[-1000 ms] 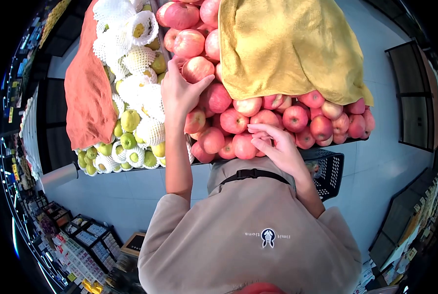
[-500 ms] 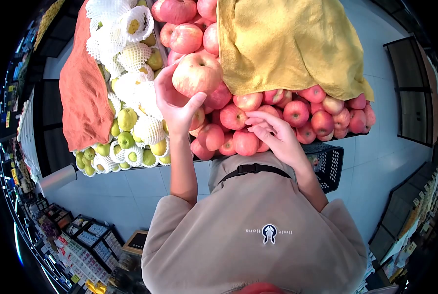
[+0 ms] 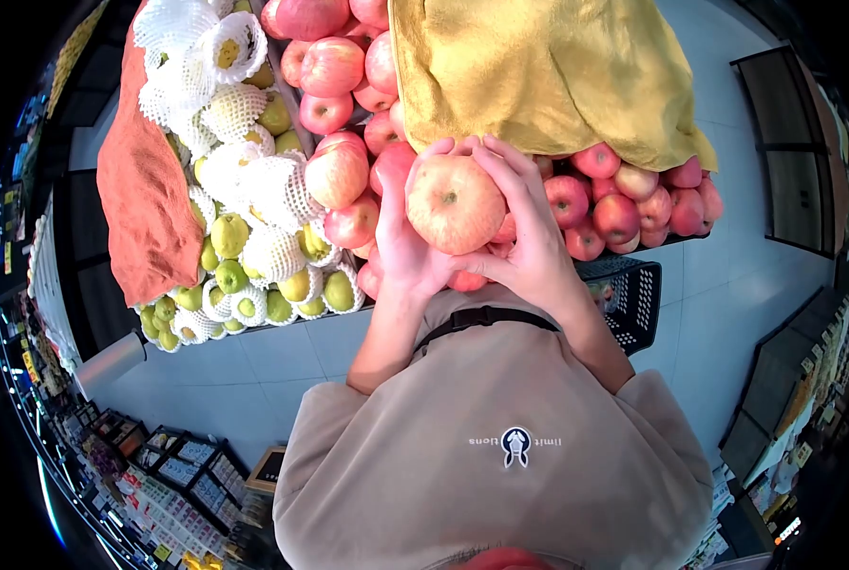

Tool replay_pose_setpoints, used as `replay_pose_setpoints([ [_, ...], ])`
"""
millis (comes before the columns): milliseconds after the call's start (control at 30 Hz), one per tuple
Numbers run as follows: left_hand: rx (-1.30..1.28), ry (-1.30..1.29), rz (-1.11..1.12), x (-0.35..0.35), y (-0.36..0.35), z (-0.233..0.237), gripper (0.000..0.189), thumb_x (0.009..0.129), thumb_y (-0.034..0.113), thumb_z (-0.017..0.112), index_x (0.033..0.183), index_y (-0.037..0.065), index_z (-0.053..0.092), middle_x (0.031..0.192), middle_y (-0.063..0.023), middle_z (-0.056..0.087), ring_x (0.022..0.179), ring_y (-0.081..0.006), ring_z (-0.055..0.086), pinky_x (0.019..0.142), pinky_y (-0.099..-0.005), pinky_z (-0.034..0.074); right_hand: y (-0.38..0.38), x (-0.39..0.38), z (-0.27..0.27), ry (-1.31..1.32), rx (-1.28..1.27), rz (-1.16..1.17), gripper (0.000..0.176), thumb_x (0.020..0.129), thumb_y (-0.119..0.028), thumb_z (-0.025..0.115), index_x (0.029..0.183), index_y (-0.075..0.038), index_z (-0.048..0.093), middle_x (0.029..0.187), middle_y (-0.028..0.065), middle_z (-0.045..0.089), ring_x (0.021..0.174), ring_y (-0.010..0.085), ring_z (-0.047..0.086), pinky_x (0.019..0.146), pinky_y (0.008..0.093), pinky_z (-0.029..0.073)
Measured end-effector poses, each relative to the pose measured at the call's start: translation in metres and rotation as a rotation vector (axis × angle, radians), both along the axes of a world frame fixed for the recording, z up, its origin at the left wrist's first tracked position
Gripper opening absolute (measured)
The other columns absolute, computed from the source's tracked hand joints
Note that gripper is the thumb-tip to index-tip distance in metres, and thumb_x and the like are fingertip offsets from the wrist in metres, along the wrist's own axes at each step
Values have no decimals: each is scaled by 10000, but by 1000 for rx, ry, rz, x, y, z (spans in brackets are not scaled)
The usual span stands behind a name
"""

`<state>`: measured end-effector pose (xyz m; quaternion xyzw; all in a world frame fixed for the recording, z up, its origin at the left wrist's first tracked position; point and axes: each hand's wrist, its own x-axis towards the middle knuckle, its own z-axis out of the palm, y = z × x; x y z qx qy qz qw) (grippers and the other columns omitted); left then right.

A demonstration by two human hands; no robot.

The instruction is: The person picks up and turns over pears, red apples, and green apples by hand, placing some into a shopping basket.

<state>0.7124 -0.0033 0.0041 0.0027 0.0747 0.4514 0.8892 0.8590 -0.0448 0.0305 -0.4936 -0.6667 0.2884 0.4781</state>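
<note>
A large pale-red apple is cupped between my two hands, its stem end facing up at the camera. My left hand wraps its left side, and my right hand curves around its right side with the thumb below. Beneath and around them lies a heap of red apples. One lighter apple rests on the heap just left of my left hand. The apples directly under my hands are mostly hidden.
Green pears, many in white foam nets, fill the left of the display. An orange cloth drapes its left edge; a yellow cloth covers the back apples. A black basket is beside my right forearm.
My left hand has brought the apple right and toward me. My right hand has left the heaped apples and closed around the held one. The view has shifted slightly.
</note>
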Motion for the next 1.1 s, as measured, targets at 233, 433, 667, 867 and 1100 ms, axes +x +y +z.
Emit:
replay_pose_setpoints([
  [233, 133, 23, 116, 6, 11, -1, 536, 1032, 493, 358, 1165, 4, 532, 1021, -130, 588, 1041, -279, 582, 922, -440, 500, -1, 2, -8, -120, 210, 43, 916, 596, -278, 913, 1401, -175, 488, 1451, 176, 406, 1279, 337, 490, 1030, 435, 456],
  [433, 808, 493, 449, 3, 11, 6, 433, 1037, 355, 430, 1158, -51, 518, 1003, -208, 619, 990, -312, 630, 920, -438, 505, -15, -9, -7, 480, -101, 202, 1124, 692, -448, 860, 1512, -21, 219, 1520, 169, 281, 1409, 287, 330, 1131, 398, 335],
  [667, 1022, 648, 564, 14, 3, 25, 340, 1061, 234, 402, 1165, -71, 509, 968, -236, 659, 923, -330, 667, 921, -461, 517, -21, -17, -9, 762, -215, 125, 1130, 713, -395, 875, 1518, 1, 188, 1471, 149, 329, 1380, 240, 348, 1138, 391, 312],
  [867, 613, 695, 373, 29, 3, 31, 438, 1063, 323, 397, 1302, -35, 478, 1255, -183, 578, 1159, -290, 581, 1010, -417, 466, -13, -12, -17, 138, 321, -265, 846, 664, -237, 907, 1357, -65, 453, 1350, 176, 471, 1260, 318, 484, 1053, 422, 430],
  [1100, 253, 283, -170, 25, -6, 25, 636, 1053, 506, 257, 1366, -18, 436, 1326, -171, 537, 1216, -251, 552, 1041, -380, 457, -10, -3, -24, -260, 627, -368, 649, 694, -143, 852, 1272, -151, 554, 1372, 160, 485, 1187, 366, 544, 960, 440, 499],
])
